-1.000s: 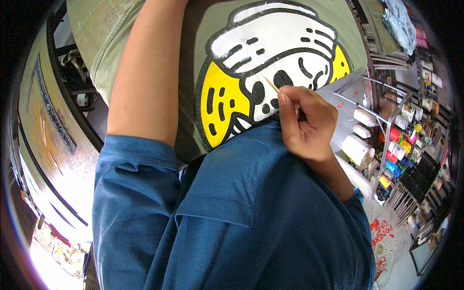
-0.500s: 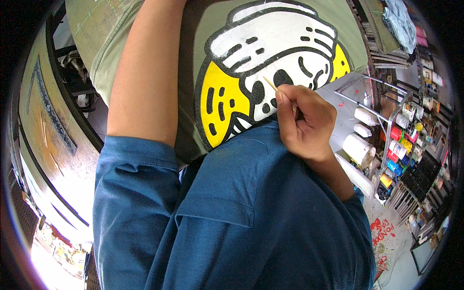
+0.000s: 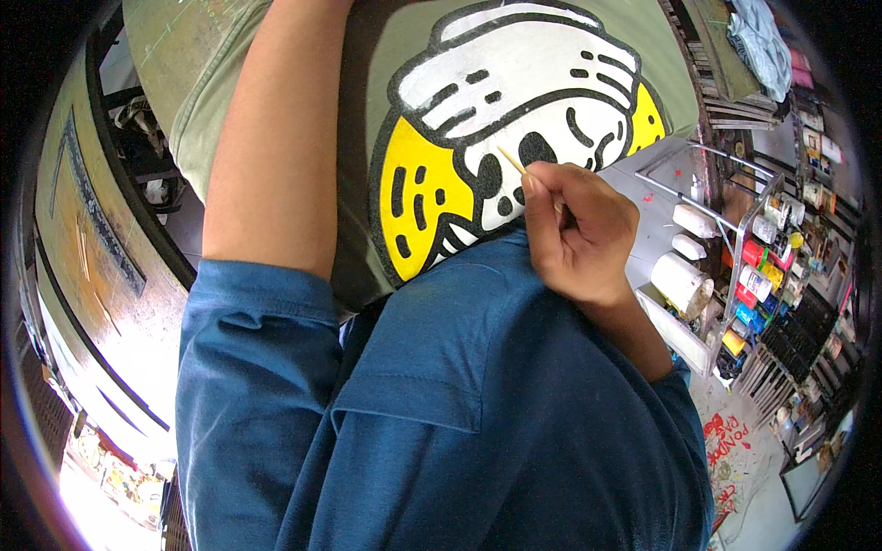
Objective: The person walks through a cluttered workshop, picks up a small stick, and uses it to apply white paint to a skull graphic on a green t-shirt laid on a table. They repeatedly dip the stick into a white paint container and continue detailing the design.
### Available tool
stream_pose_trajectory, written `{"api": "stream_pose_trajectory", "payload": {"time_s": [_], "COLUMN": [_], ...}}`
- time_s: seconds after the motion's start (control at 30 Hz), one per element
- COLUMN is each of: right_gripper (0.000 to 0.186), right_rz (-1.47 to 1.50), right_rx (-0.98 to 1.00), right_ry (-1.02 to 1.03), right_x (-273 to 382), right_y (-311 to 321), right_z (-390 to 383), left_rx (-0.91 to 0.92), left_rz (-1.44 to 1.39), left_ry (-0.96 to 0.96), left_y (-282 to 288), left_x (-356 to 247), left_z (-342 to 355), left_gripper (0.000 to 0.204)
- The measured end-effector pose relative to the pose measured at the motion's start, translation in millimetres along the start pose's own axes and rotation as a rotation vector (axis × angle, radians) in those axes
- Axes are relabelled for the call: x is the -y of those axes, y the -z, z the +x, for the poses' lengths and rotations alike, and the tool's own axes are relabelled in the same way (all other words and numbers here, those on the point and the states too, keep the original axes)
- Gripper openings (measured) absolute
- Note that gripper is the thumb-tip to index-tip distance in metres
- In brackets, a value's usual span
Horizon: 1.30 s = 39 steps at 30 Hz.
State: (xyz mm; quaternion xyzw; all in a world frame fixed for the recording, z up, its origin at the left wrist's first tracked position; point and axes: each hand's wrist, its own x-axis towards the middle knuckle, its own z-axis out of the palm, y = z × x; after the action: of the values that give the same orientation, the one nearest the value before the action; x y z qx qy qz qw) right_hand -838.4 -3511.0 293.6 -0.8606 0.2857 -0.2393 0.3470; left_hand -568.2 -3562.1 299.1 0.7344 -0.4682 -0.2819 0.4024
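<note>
An olive-green cloth (image 3: 377, 83), apparently a garment, lies spread before me. It carries a large cartoon print (image 3: 514, 69) in white, yellow and black. Pinched between the thumb and fingers of my right hand (image 3: 588, 225) is a toothpick (image 3: 512, 160). Its pointed end is over the white part of the print, beside the black spots; whether it touches the surface I cannot tell. My left forearm (image 3: 276, 138) stretches across the cloth and leaves the picture at the top, so that hand is out of sight.
At the right, a metal-framed rack (image 3: 735, 225) stands beside colourful paint containers (image 3: 755, 280) and a white bucket (image 3: 682, 283). A pale blue cloth (image 3: 761, 46) hangs at the upper right. On the left, a worn board (image 3: 119, 239) bears a dark strip and thin sticks.
Hardly anything differs. The toothpick's tip has shifted very slightly toward the left; both arms and the cloth keep their places.
</note>
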Motion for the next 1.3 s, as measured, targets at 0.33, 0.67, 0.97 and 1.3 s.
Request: {"api": "stream_pose_trajectory", "payload": {"time_s": [0.33, 0.67, 0.97, 1.3], "right_gripper": [0.004, 0.003, 0.003, 0.002], "right_rz": [-0.007, -0.004, -0.009, -0.004], "right_rx": [-0.008, -0.022, -0.035, -0.035], "right_ry": [0.000, -0.019, 0.015, 0.016], "right_x": [0.0, 1.2, 0.3, -0.2], "right_y": [-0.9, -1.8, -2.5, -1.3], "right_z": [0.6, 0.3, 0.5, 0.2], "left_rx": [-0.013, -0.009, 0.001, -0.009], "left_rz": [0.026, 0.018, 0.001, 0.009], "left_ry": [0.006, 0.013, -0.016, -0.008], "left_y": [0.8, 0.1, 0.9, 0.8], "left_x": [-4.4, -5.0, -1.6, -2.4], "left_z": [-3.4, -3.4, -2.3, -2.9], "left_gripper": [0.025, 0.024, 0.024, 0.024]}}
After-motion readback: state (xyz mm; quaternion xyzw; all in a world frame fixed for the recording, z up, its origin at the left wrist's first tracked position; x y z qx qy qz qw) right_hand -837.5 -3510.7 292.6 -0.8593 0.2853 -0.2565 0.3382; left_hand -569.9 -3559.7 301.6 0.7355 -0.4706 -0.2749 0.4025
